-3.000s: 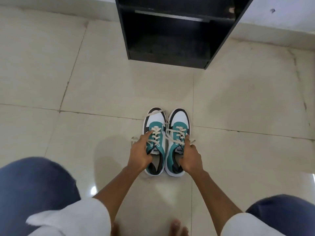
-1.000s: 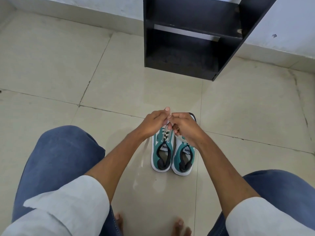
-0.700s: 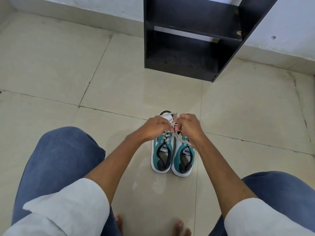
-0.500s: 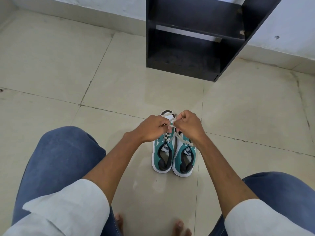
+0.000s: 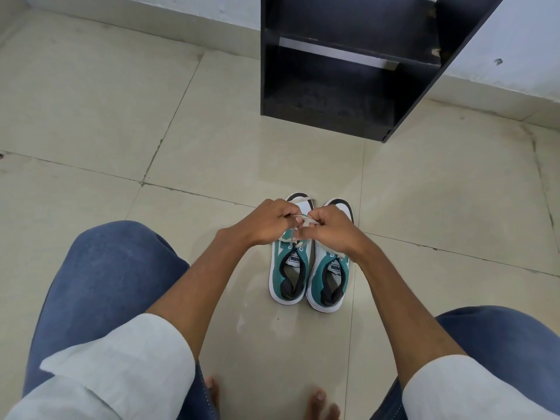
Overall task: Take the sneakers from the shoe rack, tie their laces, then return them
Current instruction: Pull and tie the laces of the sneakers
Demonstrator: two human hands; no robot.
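With my left hand (image 5: 266,221) and right hand (image 5: 330,228) each pinching lace ends (image 5: 306,220) above the left sneaker (image 5: 289,268), I'd cinch evenly, keeping loops equal.

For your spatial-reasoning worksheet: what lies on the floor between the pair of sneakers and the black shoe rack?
Nothing: in the head view only bare tiled floor separates the sneakers from the shoe rack.

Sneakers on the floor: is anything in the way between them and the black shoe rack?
Nothing visible. Only bare tiled floor lies between the sneakers and the shoe rack, whose bottom shelf looks empty. Both hands, left hand and right hand, are pinching the laces.
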